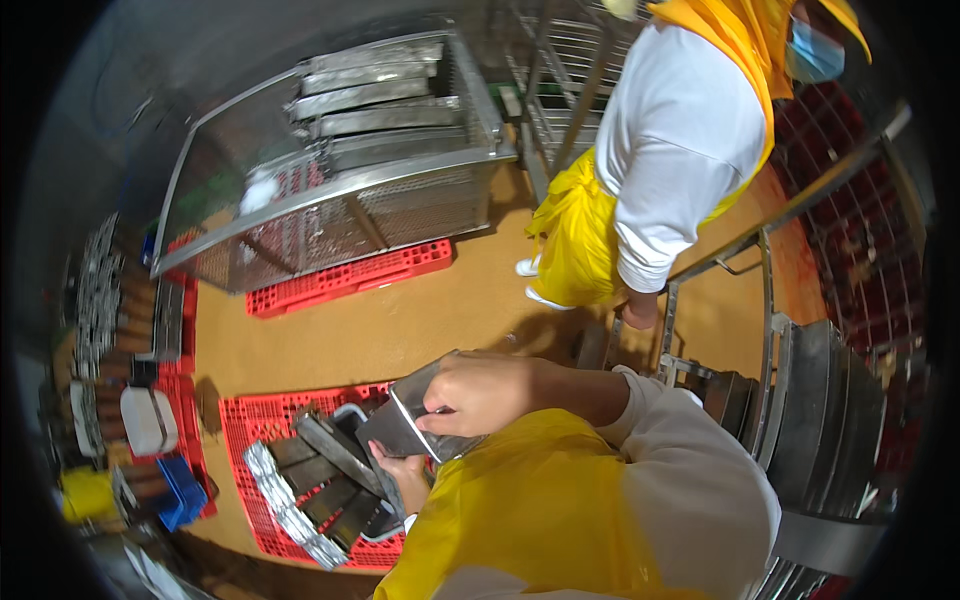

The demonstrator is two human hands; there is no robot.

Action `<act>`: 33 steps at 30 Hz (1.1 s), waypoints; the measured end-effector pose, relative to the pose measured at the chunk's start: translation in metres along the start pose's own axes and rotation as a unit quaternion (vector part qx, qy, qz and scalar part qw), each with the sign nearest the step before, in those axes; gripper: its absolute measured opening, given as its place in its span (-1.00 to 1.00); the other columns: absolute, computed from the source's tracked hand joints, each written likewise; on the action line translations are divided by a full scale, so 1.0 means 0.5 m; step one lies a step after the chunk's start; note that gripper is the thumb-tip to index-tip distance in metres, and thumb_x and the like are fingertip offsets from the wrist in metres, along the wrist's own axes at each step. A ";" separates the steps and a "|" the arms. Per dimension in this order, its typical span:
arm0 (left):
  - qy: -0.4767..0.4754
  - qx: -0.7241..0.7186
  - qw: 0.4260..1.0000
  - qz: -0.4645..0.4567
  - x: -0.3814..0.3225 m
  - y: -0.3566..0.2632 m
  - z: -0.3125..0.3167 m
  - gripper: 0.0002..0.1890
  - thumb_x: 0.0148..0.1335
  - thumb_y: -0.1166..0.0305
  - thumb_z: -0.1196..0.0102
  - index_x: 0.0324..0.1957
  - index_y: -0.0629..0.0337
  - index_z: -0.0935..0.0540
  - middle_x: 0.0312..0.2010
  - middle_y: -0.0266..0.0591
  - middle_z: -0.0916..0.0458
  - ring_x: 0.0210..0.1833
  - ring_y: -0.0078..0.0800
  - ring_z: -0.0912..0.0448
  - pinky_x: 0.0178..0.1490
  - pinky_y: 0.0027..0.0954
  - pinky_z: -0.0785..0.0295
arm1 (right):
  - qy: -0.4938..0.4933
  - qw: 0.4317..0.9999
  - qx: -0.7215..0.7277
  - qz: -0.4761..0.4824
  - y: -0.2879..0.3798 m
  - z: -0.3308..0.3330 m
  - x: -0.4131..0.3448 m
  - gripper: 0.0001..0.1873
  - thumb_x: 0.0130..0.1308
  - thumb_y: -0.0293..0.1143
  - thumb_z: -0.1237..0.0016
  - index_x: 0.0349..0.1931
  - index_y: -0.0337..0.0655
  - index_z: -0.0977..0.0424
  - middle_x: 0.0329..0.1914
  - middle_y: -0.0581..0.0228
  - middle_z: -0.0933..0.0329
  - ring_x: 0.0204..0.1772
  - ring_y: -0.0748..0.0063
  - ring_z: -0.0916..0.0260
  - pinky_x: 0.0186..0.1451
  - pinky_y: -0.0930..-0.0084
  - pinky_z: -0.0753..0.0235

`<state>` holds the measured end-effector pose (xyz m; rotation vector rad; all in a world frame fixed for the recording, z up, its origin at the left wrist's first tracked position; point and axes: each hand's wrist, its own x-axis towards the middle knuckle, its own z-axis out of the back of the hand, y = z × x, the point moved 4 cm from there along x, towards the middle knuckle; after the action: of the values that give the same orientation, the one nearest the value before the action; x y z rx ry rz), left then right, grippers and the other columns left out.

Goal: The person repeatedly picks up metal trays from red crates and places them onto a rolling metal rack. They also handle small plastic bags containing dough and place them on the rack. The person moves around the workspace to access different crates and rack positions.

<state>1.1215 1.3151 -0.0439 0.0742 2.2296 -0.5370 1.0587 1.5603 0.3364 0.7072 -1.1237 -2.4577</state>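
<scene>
A metal box-like container (391,430) is held against the front of my yellow apron, tilted. My right hand (476,396) is closed over its upper edge, the fingers bent at the bright rim. Under its lower side, my left hand (401,469) supports it, partly hidden by the metal. Just left of my hands, several metal pans (341,450) and a stack with crumpled silvery edges (289,510) lie on a red plastic pallet (247,420). A grey bin (382,534) is partly visible among them.
A large perforated metal bin (330,214) with metal pieces stands ahead on a red pallet (352,279). A co-worker in a yellow apron (577,240) stands ahead right, a hand by a metal rack frame (667,322). Stacked metal pans (814,420) are at right. A blue container (180,491) sits left.
</scene>
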 end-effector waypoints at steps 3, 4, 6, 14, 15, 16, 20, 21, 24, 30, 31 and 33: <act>0.110 -0.019 0.988 0.110 0.072 0.112 -0.105 -0.48 0.33 -0.09 0.15 0.09 0.07 -0.51 0.08 -0.18 -0.54 0.15 -0.19 -0.47 0.23 -0.04 -0.33 | -0.127 0.992 -0.012 0.023 -0.065 0.089 -0.075 -0.60 0.32 -0.14 0.05 -0.54 -0.29 -0.50 -0.59 -0.06 -0.45 -0.38 -0.11 -0.45 -0.25 0.10 -0.41; 0.177 -0.045 0.966 0.183 0.113 0.143 -0.127 -0.44 0.33 -0.11 0.19 0.15 0.08 -0.49 0.13 -0.15 -0.53 0.21 -0.11 -0.44 0.31 0.00 -0.27 | -0.167 0.985 -0.017 0.033 -0.083 0.114 -0.099 -0.61 0.32 -0.14 0.04 -0.54 -0.28 -0.49 -0.60 -0.05 -0.44 -0.38 -0.11 -0.44 -0.26 0.10 -0.41; 0.254 -0.193 0.849 0.421 0.114 0.214 -0.234 -0.41 0.32 -0.13 0.19 0.18 0.08 -0.46 0.18 -0.14 -0.49 0.25 -0.08 -0.40 0.33 0.01 -0.24 | -0.225 0.974 -0.012 0.015 -0.127 0.164 -0.148 -0.63 0.33 -0.16 0.03 -0.54 -0.27 -0.47 -0.61 -0.04 -0.42 -0.38 -0.10 -0.44 -0.29 0.10 -0.40; 0.231 0.242 0.815 0.473 0.181 0.566 -0.528 -0.26 0.23 -0.24 0.18 0.27 0.09 -0.37 0.25 -0.09 -0.40 0.31 -0.03 -0.32 0.38 0.09 -0.15 | -0.341 0.920 0.075 -0.179 -0.288 0.300 -0.269 -0.65 0.34 -0.23 0.02 -0.54 -0.30 -0.43 -0.63 -0.04 -0.40 -0.50 -0.16 -0.38 -0.42 0.12 -0.35; 0.270 0.259 0.775 0.509 0.200 0.598 -0.543 -0.25 0.22 -0.24 0.17 0.28 0.10 -0.37 0.26 -0.08 -0.39 0.32 -0.04 -0.30 0.38 0.10 -0.14 | -0.356 0.909 0.089 -0.198 -0.300 0.315 -0.283 -0.66 0.34 -0.23 0.03 -0.53 -0.30 -0.44 -0.60 -0.04 -0.43 -0.48 -0.16 -0.40 -0.39 0.11 -0.38; 0.209 0.277 0.771 0.534 0.202 0.643 -0.577 -0.26 0.22 -0.23 0.15 0.27 0.10 -0.37 0.26 -0.08 -0.39 0.32 -0.04 -0.30 0.39 0.10 -0.13 | -0.375 0.896 0.093 -0.218 -0.315 0.341 -0.298 -0.66 0.34 -0.22 0.03 -0.52 -0.31 -0.46 -0.57 -0.04 -0.46 -0.45 -0.17 -0.42 -0.37 0.10 -0.40; 0.128 0.338 0.709 0.606 0.167 0.839 -0.681 -0.28 0.20 -0.18 0.09 0.26 0.10 -0.37 0.24 -0.10 -0.41 0.31 -0.05 -0.31 0.40 0.08 -0.11 | -0.478 0.811 0.097 -0.325 -0.346 0.378 -0.345 -0.66 0.32 -0.30 -0.03 -0.57 -0.32 -0.40 -0.71 -0.03 -0.31 -0.63 -0.04 -0.26 -0.57 0.23 -0.21; 0.147 0.357 0.683 0.621 0.161 0.876 -0.705 -0.29 0.20 -0.17 0.07 0.26 0.10 -0.37 0.23 -0.10 -0.41 0.31 -0.06 -0.31 0.40 0.07 -0.10 | -0.499 0.790 0.104 -0.341 -0.350 0.380 -0.352 -0.65 0.32 -0.31 -0.04 -0.60 -0.33 -0.38 -0.73 0.00 -0.26 -0.66 0.06 -0.20 -0.58 0.27 -0.18; 0.169 0.394 0.629 0.648 0.126 0.997 -0.802 -0.30 0.17 -0.16 0.01 0.24 0.08 -0.38 0.22 -0.13 -0.43 0.27 -0.07 -0.34 0.39 0.07 -0.10 | -0.543 0.726 0.132 -0.402 -0.391 0.382 -0.388 -0.62 0.31 -0.35 -0.07 -0.65 -0.34 -0.35 -0.77 0.05 -0.18 -0.72 0.21 -0.08 -0.61 0.33 -0.11; 0.293 0.521 0.624 0.503 0.188 1.317 -0.895 -0.37 0.13 -0.12 -0.14 0.14 0.05 -0.47 0.15 -0.18 -0.47 0.16 -0.15 -0.40 0.25 0.07 -0.26 | -0.598 0.546 0.199 -0.552 -0.538 0.297 -0.430 -0.51 0.33 -0.19 -0.09 -0.68 -0.34 -0.35 -0.82 0.09 -0.13 -0.72 0.33 0.01 -0.64 0.36 -0.08; 0.283 0.556 0.606 0.493 0.175 1.346 -0.920 -0.39 0.13 -0.10 -0.15 0.13 0.05 -0.48 0.13 -0.19 -0.48 0.14 -0.17 -0.41 0.22 0.04 -0.30 | -0.635 0.509 0.213 -0.541 -0.568 0.323 -0.429 -0.51 0.33 -0.15 -0.08 -0.65 -0.37 -0.38 -0.80 0.03 -0.22 -0.73 0.30 -0.05 -0.62 0.34 -0.13; 0.265 0.614 0.573 0.474 0.111 1.411 -1.027 -0.43 0.14 -0.07 -0.17 0.09 0.04 -0.50 0.10 -0.21 -0.50 0.11 -0.21 -0.44 0.16 -0.01 -0.36 | -0.569 0.477 0.260 -0.617 -0.656 0.321 -0.432 -0.50 0.35 -0.10 -0.03 -0.58 -0.41 -0.44 -0.74 -0.05 -0.31 -0.69 0.23 -0.19 -0.55 0.28 -0.23</act>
<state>0.8780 2.1550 -0.0414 2.2253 1.4071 -1.3825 1.1096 1.9697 0.2367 -0.6067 -2.5829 -4.0178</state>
